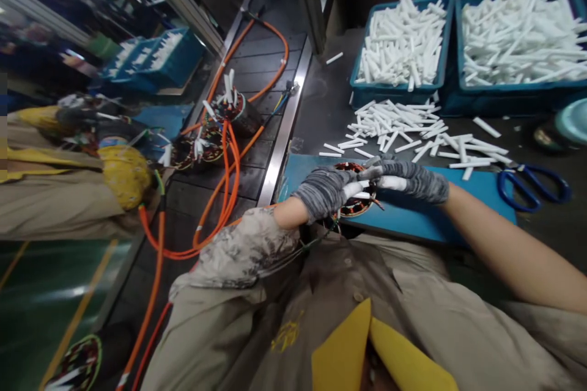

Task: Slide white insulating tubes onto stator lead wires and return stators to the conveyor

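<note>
Stator (353,198) on blue mat's (458,195) near edge, both hands (325,192) (415,180) touching — scissors (534,186) right

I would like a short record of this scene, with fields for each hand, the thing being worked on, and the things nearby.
left hand: gloved, on the motor coil
right hand: gloved, pinching a white tube
motor coil: round, copper windings, on the blue mat
loose tubes: white, scattered beyond the mat
bins: two, blue, full of white tubes
scissors: blue handles, right of the mat
conveyor: more coils, orange cables
</note>
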The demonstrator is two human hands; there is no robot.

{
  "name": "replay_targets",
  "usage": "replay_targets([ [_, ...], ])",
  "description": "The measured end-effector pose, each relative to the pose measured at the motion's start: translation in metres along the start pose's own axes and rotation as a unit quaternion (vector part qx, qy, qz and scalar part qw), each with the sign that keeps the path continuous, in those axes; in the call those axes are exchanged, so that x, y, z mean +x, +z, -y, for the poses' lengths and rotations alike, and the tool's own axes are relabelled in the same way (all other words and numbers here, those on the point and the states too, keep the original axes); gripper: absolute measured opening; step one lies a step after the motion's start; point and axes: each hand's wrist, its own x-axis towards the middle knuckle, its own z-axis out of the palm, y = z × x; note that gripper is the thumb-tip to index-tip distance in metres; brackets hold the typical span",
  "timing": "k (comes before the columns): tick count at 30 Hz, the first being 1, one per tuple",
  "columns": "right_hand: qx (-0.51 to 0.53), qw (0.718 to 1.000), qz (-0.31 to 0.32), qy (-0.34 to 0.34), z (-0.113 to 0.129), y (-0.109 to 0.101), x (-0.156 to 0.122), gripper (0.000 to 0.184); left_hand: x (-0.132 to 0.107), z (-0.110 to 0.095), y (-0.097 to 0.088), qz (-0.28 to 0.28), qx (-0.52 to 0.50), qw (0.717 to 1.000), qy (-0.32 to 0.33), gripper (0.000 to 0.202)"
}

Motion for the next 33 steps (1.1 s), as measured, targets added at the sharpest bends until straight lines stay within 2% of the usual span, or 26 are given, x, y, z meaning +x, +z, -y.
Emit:
replay_targets([
  [3,0.006,0.998,0.049,0.046,0.010,-0.009,0.011,0.040,-0.001,0.002,-0.011,0.033,0.046,0.998,-0.020,0.040],
  [5,-0.004,0.995,0.076,0.064,0.019,-0.009,0.018,0.041,-0.010,0.009,-0.014,0.014,0.054,0.998,-0.028,0.040],
  [8,-0.001,0.989,0.108,0.102,0.030,0.000,0.026,0.038,-0.021,0.016,-0.010,-0.029,0.012,0.999,-0.018,0.038],
  [10,0.015,0.988,0.079,0.128,0.032,0.010,0.027,0.038,-0.023,0.018,-0.004,-0.054,-0.013,0.998,-0.004,0.036],
  [13,0.007,0.990,-0.016,0.139,0.031,0.027,0.026,0.044,-0.019,0.019,0.003,-0.066,-0.024,0.998,0.004,0.037],
  [16,-0.116,0.984,-0.074,0.116,0.031,0.038,0.026,0.050,-0.016,0.023,0.006,-0.069,-0.035,0.997,-0.004,0.040],
  [19,-0.214,0.972,-0.054,0.087,0.034,0.035,0.026,0.055,-0.018,0.029,0.004,-0.048,-0.062,0.997,0.002,0.040],
  [23,-0.202,0.977,0.019,0.065,0.037,0.024,0.025,0.046,-0.014,0.031,-0.005,-0.010,-0.109,0.993,0.032,0.037],
  [25,-0.256,0.964,0.031,0.068,0.035,0.022,0.024,0.045,-0.007,0.025,-0.012,0.025,-0.078,0.996,0.037,0.037],
  [28,-0.308,0.950,0.016,0.054,0.028,0.021,0.019,0.043,0.004,0.008,-0.022,0.096,0.042,0.994,0.021,0.042],
  [31,-0.209,0.977,-0.033,0.013,0.019,0.017,0.010,0.045,0.014,-0.013,-0.026,0.100,0.179,0.979,-0.018,0.050],
  [33,-0.110,0.992,-0.062,0.017,0.014,0.014,0.005,0.047,0.022,-0.024,-0.023,0.091,0.228,0.969,-0.030,0.051],
])
